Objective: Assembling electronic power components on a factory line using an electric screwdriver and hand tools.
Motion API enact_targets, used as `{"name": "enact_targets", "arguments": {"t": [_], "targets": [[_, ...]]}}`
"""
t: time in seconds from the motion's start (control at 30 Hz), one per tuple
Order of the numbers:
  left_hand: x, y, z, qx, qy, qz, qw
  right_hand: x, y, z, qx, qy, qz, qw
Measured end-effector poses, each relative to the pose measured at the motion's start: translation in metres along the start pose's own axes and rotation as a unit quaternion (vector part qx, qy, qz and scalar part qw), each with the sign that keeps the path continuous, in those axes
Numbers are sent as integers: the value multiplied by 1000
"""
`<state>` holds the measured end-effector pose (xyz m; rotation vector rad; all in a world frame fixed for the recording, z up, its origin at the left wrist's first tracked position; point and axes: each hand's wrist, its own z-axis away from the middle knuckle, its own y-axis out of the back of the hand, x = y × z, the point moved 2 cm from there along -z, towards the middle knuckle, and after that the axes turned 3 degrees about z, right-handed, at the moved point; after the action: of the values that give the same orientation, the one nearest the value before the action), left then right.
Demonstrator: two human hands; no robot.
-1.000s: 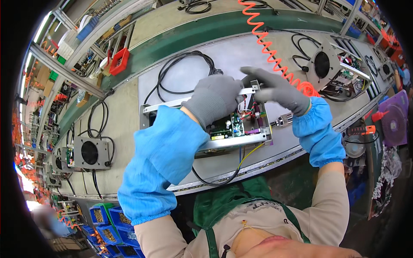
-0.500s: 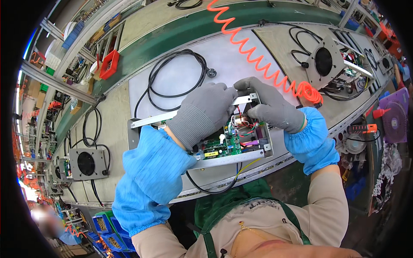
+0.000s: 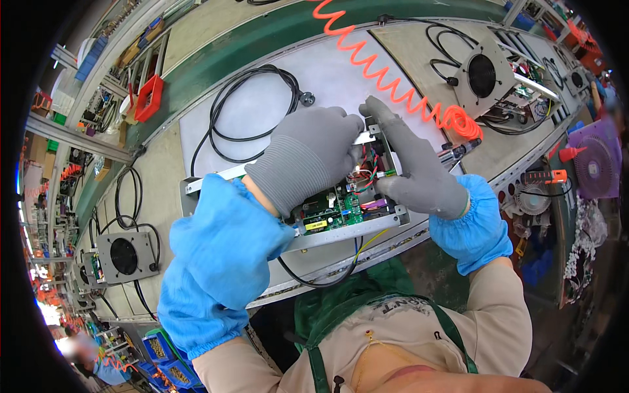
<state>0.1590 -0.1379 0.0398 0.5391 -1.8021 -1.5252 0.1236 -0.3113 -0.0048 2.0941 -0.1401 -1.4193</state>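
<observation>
An open metal chassis [image 3: 347, 234] with a green circuit board [image 3: 331, 213] and coloured wires lies on a grey mat [image 3: 327, 78] in front of me. My left hand [image 3: 304, 154], in a grey glove and blue sleeve cover, reaches over the board, fingers curled down near the wires at its far right corner. My right hand [image 3: 419, 170], also gloved, rests on the chassis's right end with the index finger stretched up along its edge. What the fingertips pinch is hidden. A black cable [image 3: 252, 105] lies coiled on the mat behind the chassis.
An orange coiled air hose [image 3: 386, 78] runs down to a tool [image 3: 458, 150] right of my hand. More fan chassis units sit at upper right [image 3: 481, 75] and lower left [image 3: 124, 255]. A red bin [image 3: 149, 98] stands beyond the green belt edge. Blue part bins [image 3: 157, 347] sit low left.
Both hands have stayed on the chassis while the view has shifted closer. My left fingers have curled tighter over the wires and my right index finger has straightened along the right end.
</observation>
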Motion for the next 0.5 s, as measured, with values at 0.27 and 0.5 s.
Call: {"name": "enact_targets", "arguments": {"t": [0.27,0.5], "targets": [[5,-3,6,51,-29,-118,991,-9,5,4,-18,29,65,997],[2,-3,9,111,-41,-79,990,-15,9,6,-37,14,111,993]]}}
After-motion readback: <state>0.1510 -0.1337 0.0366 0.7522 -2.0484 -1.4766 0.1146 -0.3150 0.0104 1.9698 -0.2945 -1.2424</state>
